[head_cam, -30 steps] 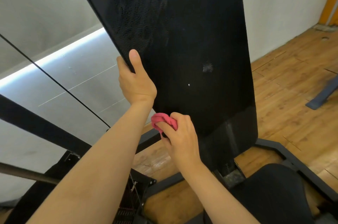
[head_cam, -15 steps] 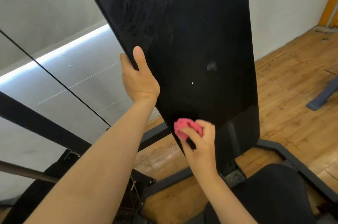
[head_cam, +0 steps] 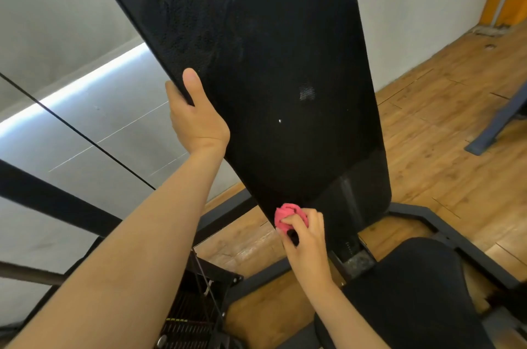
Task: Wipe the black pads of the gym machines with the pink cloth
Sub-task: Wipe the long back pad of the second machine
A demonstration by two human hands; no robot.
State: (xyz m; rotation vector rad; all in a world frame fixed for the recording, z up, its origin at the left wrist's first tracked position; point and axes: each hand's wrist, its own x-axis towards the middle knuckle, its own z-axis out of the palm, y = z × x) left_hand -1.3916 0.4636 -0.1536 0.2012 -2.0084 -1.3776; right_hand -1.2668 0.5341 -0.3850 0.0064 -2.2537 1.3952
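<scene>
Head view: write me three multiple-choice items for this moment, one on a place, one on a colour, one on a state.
1. Where does the cloth touch the back pad? A top; B lower left edge; C middle.
2. The cloth's colour? A pink; B blue; C white.
3. The left hand: A hangs free; B holds the cloth; C grips the pad's edge.
Answers: B, the right hand presses it there; A, it is plainly pink; C, its thumb lies on the pad's front.
</scene>
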